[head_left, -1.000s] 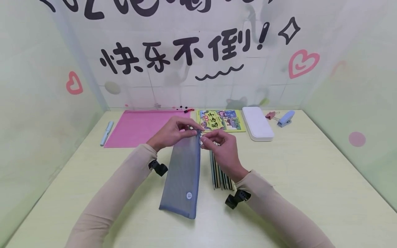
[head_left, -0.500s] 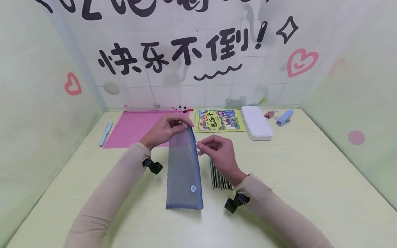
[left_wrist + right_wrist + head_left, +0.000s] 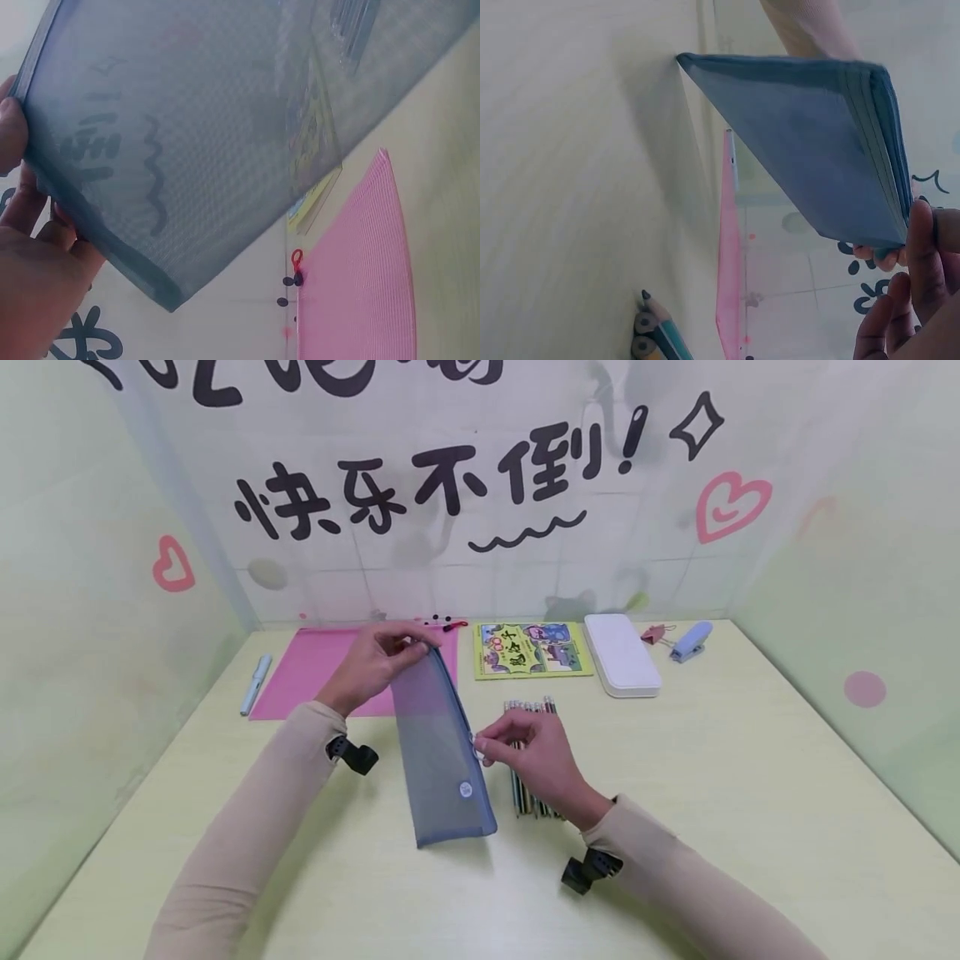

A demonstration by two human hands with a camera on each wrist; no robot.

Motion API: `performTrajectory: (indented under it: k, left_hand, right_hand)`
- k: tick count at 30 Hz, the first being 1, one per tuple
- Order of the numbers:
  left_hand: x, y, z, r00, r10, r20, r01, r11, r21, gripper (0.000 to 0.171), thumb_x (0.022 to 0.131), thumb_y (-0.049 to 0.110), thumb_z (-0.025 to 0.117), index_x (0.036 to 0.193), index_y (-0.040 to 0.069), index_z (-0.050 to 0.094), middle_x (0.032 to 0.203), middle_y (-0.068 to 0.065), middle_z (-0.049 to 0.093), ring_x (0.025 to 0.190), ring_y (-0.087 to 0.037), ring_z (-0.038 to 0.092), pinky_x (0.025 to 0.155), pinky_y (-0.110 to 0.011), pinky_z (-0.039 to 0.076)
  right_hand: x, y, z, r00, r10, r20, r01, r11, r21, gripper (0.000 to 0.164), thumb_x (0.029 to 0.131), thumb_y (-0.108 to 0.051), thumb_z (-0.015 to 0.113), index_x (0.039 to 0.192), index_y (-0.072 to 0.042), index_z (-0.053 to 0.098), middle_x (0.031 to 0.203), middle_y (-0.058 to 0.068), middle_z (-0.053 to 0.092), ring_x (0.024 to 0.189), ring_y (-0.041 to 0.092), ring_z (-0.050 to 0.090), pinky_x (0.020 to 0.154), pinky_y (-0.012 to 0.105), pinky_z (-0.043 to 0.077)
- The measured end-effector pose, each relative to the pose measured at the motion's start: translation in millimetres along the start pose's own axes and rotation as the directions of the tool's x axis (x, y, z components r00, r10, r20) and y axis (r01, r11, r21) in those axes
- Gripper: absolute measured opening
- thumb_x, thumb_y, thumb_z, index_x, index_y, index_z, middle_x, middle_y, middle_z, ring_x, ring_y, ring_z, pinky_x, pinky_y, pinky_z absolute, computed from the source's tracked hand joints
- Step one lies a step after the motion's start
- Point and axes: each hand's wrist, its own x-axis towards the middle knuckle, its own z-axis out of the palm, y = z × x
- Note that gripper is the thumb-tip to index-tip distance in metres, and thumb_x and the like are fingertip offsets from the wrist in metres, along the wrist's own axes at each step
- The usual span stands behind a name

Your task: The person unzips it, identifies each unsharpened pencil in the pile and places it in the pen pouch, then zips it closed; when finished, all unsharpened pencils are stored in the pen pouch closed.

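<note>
A grey-blue mesh zipper pouch hangs aslant over the table, its zipper edge facing right. My left hand pinches its upper corner between thumb and fingers; the left wrist view shows that hand at the pouch's end. Lower down on the zipper edge, my right hand pinches the small pale zipper pull. A round white label shows near the pouch's lower end. Several pencils lie side by side on the table beneath my right hand, which partly hides them.
Behind my left hand lies a pink mesh pouch, with a light blue pen to its left. Along the back are a yellow booklet, a white case, a pink binder clip and a blue stapler.
The left hand has moved left and slightly away with the pouch's upper corner. The right hand has slid down along the zipper with the pull, and the pouch's lower end has swung right.
</note>
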Motion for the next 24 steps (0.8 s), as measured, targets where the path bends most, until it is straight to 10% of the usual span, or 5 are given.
performTrajectory:
  k: [15, 24]
  left_hand:
    - [1.0, 1.8, -12.8, 0.994, 0.047, -0.099, -0.055, 0.995, -0.081, 0.018, 0.098, 0.009, 0.063, 0.110, 0.010, 0.076, 0.112, 0.003, 0.070, 0.096, -0.016, 0.059, 0.085, -0.023, 0.048]
    - [1.1, 7.3, -2.6, 0.996, 0.084, -0.013, -0.085, 0.995, -0.056, 0.019, 0.098, 0.009, 0.062, 0.111, 0.014, 0.076, 0.117, 0.002, 0.072, 0.104, -0.018, 0.060, 0.090, -0.028, 0.045]
  right_hand:
    - [-36, 4, -2, 0.971, -0.009, 0.239, 0.007, 1.000, 0.011, 0.006, 0.089, -0.010, 0.073, 0.092, -0.005, 0.073, 0.088, 0.014, 0.070, 0.069, 0.014, 0.069, 0.070, 0.027, 0.054]
    - [-27, 4, 8, 0.974, -0.144, 0.173, 0.164, 0.981, -0.107, 0.010, 0.096, -0.013, 0.065, 0.104, -0.014, 0.072, 0.102, 0.000, 0.073, 0.094, 0.008, 0.065, 0.083, 0.032, 0.058]
